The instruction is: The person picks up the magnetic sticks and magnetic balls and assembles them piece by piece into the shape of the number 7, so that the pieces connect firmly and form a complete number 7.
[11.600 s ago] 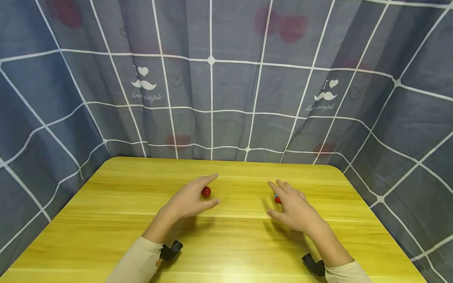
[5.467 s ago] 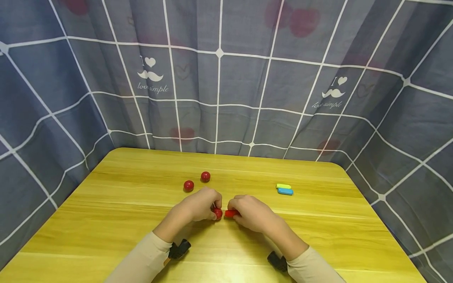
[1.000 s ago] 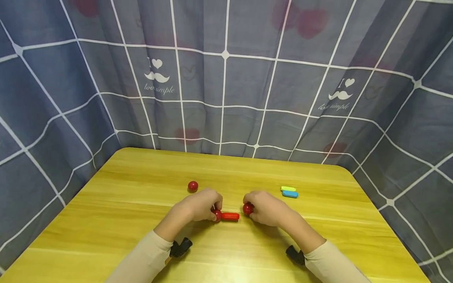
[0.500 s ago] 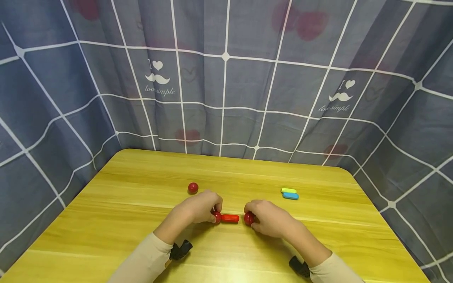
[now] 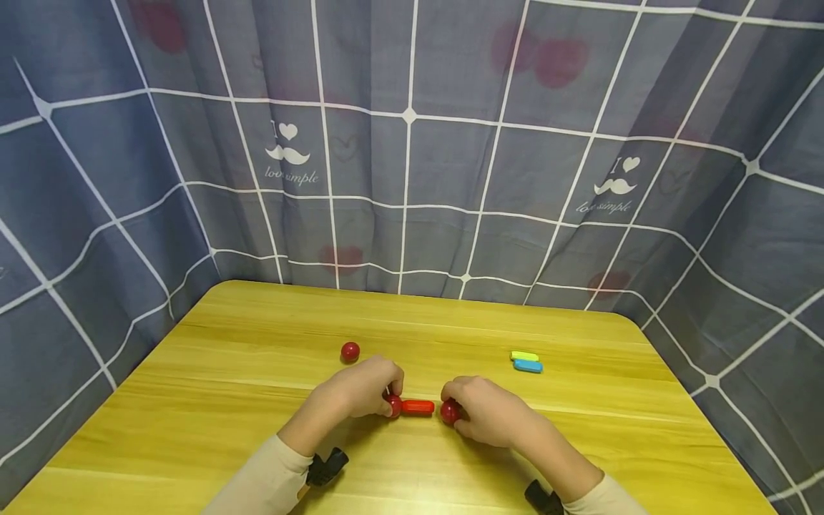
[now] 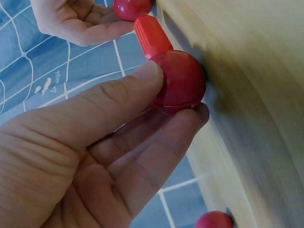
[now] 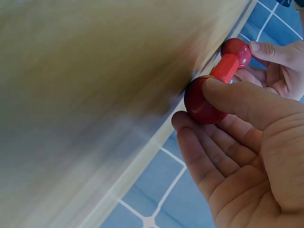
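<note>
Pinching a dark red ball (image 6: 184,78) between thumb and fingers of the left hand (image 5: 360,390), just below the centre of the head view, and covering part of that ball with the thumb tip. Pinching a second red ball (image 5: 450,412) likewise with the fingers of the right hand (image 5: 492,413), a little further right in the frame. Extending a red stick (image 5: 418,407) from the first ball toward the second, stopping just short in the head view; not revealing any join, fitted or merely touching. Losing that narrow gap behind the second ball in the right wrist view, and cropping the left hand at the right edge there. Slicing through a third red ball (image 5: 350,351) at the bottom edge of the left wrist view; showing it whole on the counter (image 5: 193,408), left of centre, in the head view. Displaying a yellow-green piece (image 5: 524,355) and a blue piece (image 5: 528,366) side by side, right of centre, too small for reading detail. Cutting off both beige sleeves (image 5: 264,478) at the bottom edge.
</note>
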Available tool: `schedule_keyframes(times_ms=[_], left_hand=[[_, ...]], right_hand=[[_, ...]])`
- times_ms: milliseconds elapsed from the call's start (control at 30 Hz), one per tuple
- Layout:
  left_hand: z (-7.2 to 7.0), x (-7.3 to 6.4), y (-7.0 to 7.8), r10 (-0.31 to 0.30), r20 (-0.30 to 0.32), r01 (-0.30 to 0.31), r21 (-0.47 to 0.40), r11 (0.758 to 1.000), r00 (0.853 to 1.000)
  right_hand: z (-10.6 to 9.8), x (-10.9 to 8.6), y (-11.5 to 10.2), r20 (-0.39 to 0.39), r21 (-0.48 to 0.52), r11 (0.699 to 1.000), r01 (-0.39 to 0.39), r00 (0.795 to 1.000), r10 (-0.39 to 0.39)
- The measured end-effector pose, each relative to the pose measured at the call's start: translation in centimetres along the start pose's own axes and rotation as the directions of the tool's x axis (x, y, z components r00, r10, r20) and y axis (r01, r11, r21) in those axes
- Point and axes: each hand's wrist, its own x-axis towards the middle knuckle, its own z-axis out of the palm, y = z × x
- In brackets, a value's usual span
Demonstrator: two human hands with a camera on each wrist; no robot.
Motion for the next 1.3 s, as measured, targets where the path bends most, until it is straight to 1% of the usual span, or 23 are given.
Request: schedule_keyframes(times_ms=[333,633,800,900,1033,1300], left_hand=[[0.0,0.1,0.2,-0.006,0.004,0.006,0.008,1.000,1.000],[0.2,0.6,0.0,0.050,-0.047,-0.047,0.061,0.997,0.998],[0.2,0.7,-0.1,0.048,-0.059,-0.044,0.065,0.997,0.997],[0.3,0.7,-0.2,0.043,-0.062,-0.039,0.070,0.997,0.997],[0.2,0.8,-0.1,0.042,-0.070,-0.036,0.082,0.996,0.997],[0.2,0.6,0.0,0.035,-0.070,-0.029,0.081,0.996,0.997]], right_hand=[[0.0,0.4,0.0,-0.009,-0.001,1.000,0.007,1.000,-0.007],[-0.1,0.9,0.2,-0.019,0.017,1.000,-0.014,1.000,0.014],[-0.2,0.8,0.5,-0.017,0.027,0.999,-0.020,1.000,0.020],[-0.5,0.6,0.9,-0.019,0.058,0.997,-0.042,0.999,0.043],[-1.2,0.0,2.1,-0.051,0.087,0.992,-0.090,0.994,0.094],[-2.0,-1.4,5.2,-0.123,0.084,0.976,-0.200,0.970,0.209]])
